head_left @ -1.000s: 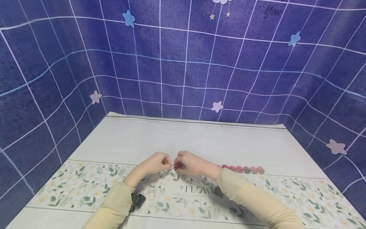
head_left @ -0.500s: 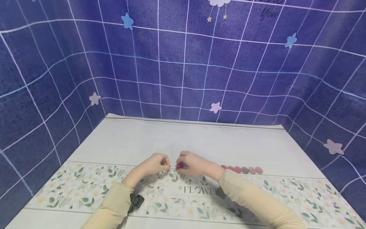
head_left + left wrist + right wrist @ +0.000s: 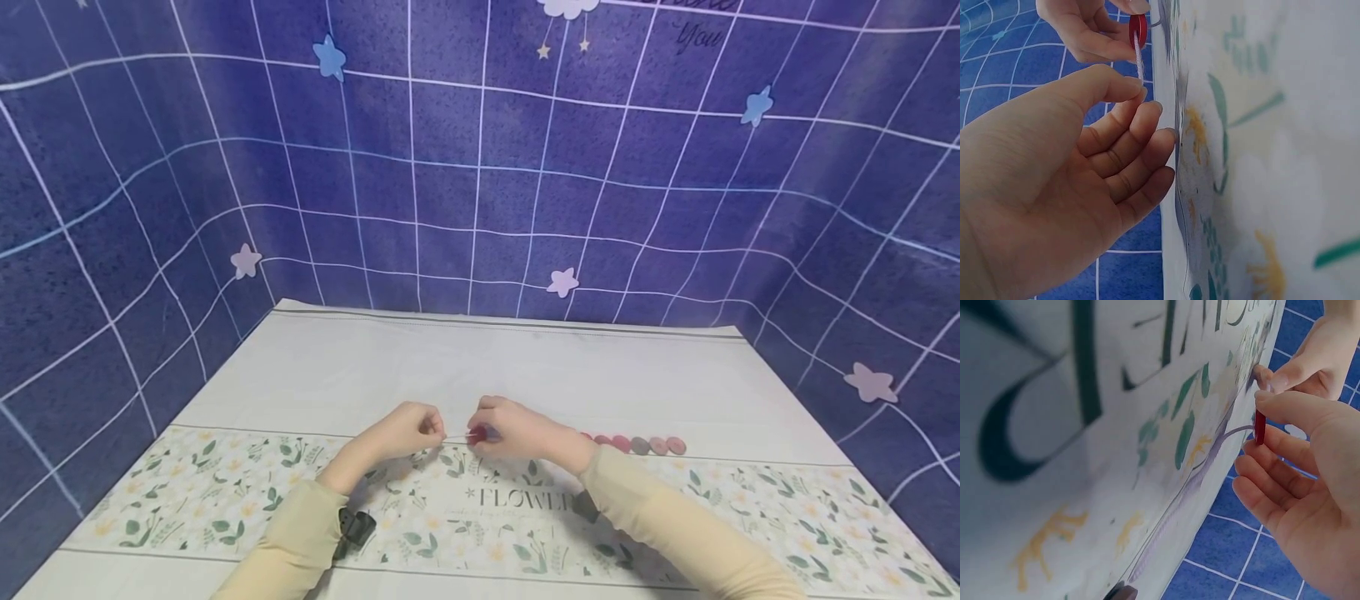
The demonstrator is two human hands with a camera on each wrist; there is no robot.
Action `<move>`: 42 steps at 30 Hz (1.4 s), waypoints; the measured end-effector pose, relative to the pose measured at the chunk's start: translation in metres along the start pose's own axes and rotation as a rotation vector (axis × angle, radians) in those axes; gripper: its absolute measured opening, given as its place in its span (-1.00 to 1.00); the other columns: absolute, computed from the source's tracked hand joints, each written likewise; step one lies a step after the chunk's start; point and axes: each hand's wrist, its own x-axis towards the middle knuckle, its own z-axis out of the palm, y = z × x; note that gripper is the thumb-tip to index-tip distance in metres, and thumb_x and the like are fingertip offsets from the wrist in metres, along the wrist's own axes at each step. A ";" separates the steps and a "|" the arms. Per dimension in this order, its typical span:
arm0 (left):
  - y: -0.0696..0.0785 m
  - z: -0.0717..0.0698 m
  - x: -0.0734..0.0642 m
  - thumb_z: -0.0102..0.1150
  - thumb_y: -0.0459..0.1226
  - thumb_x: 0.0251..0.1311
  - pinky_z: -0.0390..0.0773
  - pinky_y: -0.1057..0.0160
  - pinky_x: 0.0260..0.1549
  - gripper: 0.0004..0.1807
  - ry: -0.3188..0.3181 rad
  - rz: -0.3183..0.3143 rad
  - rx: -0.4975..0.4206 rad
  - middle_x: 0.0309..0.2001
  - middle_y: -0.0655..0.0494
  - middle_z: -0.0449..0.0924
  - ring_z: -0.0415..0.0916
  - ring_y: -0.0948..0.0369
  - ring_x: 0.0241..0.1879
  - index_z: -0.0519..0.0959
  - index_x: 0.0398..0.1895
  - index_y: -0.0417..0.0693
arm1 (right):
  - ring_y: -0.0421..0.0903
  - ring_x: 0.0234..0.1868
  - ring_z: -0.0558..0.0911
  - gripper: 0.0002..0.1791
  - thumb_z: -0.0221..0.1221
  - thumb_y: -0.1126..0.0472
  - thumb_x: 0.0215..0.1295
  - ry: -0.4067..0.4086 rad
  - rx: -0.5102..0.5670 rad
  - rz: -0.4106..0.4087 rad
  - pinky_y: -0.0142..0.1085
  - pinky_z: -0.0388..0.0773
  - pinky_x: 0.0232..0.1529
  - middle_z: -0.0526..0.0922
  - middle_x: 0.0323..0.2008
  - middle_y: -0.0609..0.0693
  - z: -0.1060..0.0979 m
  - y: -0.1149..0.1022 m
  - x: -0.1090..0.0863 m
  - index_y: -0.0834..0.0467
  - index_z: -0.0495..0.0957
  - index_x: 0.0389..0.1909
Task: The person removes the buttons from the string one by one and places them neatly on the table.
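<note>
My left hand pinches a thin white cord between thumb and forefinger; its other fingers are loosely curled. To its right, my right hand holds a red button by its edge, thumb on one side and fingers on the other. A short length of cord spans the gap between the hands and meets the button's face. In the right wrist view the cord leaves the other side of the red button and trails along the cloth towards a dark round edge at the bottom.
Several round buttons, pink, red and grey, lie in a row right of my right wrist. The white cloth has a flowered band with lettering. Dark wrist cameras sit at the sleeves. A blue gridded curtain encloses the back and sides.
My right hand has drawn the red button a little to the right, away from my left hand. More cord now shows between them. My left hand has hardly moved.
</note>
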 end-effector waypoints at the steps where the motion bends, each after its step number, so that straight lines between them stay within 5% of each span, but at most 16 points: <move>1: 0.000 0.000 0.000 0.15 -0.32 0.04 0.45 0.37 -0.37 -0.97 -0.001 -0.001 -0.001 -0.55 0.23 0.49 0.39 0.32 -0.50 0.52 -0.49 -0.08 | -0.25 -0.32 0.47 -0.76 0.26 0.18 0.11 0.003 0.000 -0.001 -0.47 0.48 -0.17 0.53 -0.34 -0.07 -0.001 0.001 -0.001 0.15 0.62 -0.19; 42: -0.002 0.001 0.000 0.14 -0.28 0.11 0.49 0.31 -0.30 -0.97 0.011 -0.032 0.010 -0.49 0.25 0.52 0.43 0.32 -0.44 0.53 -0.44 -0.04 | -0.19 -0.23 0.52 -0.70 0.27 0.18 0.10 -0.011 0.002 0.039 -0.35 0.51 -0.04 0.55 -0.30 -0.05 -0.010 0.013 -0.025 0.19 0.60 -0.14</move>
